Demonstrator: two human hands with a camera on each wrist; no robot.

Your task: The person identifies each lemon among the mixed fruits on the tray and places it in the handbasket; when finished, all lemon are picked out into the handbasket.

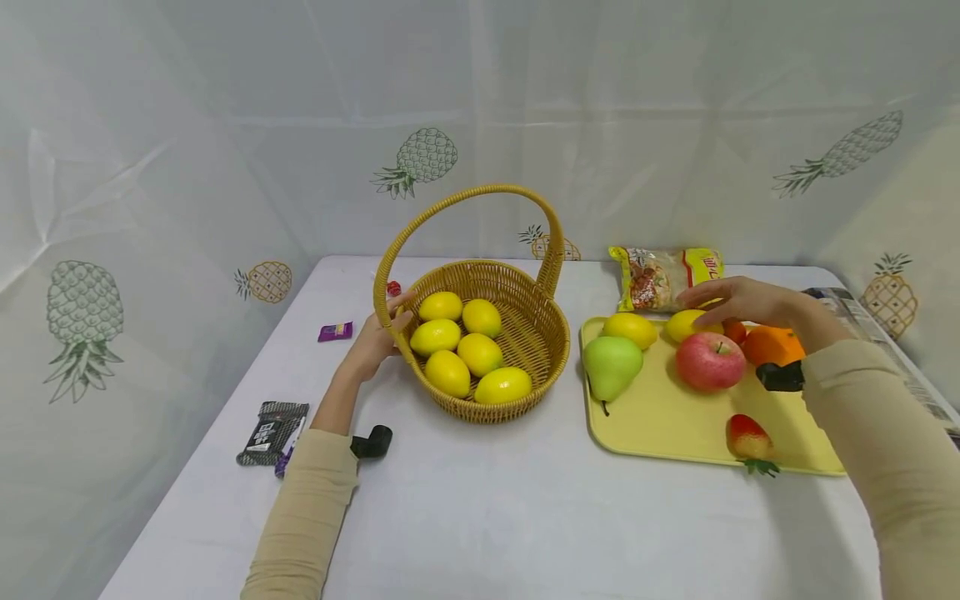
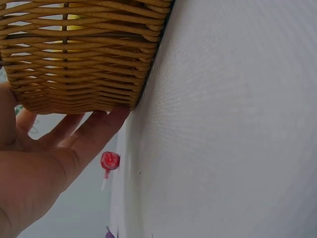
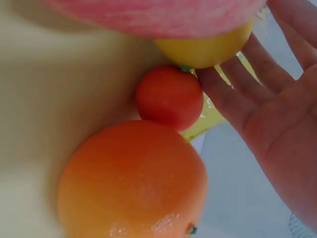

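A woven basket (image 1: pixel 558 350) with a tall arched handle holds several lemons (image 1: pixel 480 354). My left hand (image 1: pixel 375 337) is at the basket's left side, its fingers laid along the outer wall, as the left wrist view shows. Over the yellow tray (image 1: pixel 660 429), my right hand (image 1: pixel 738 302) reaches to a lemon (image 1: pixel 682 325) behind the apple (image 1: pixel 710 362); its fingers are extended and spread, and the fingertips are partly hidden by the lemon in the right wrist view. Beside that lemon lie a small tomato (image 3: pixel 169 97) and an orange (image 3: pixel 136 181).
The tray also bears another lemon (image 1: pixel 630 330), a green pear (image 1: pixel 612 367) and a strawberry (image 1: pixel 748 437). Behind it lies a yellow food packet (image 1: pixel 663 277). Left of the basket are a red lollipop (image 2: pixel 110 161), a small purple packet (image 1: pixel 335 332) and a black packet (image 1: pixel 273 433).
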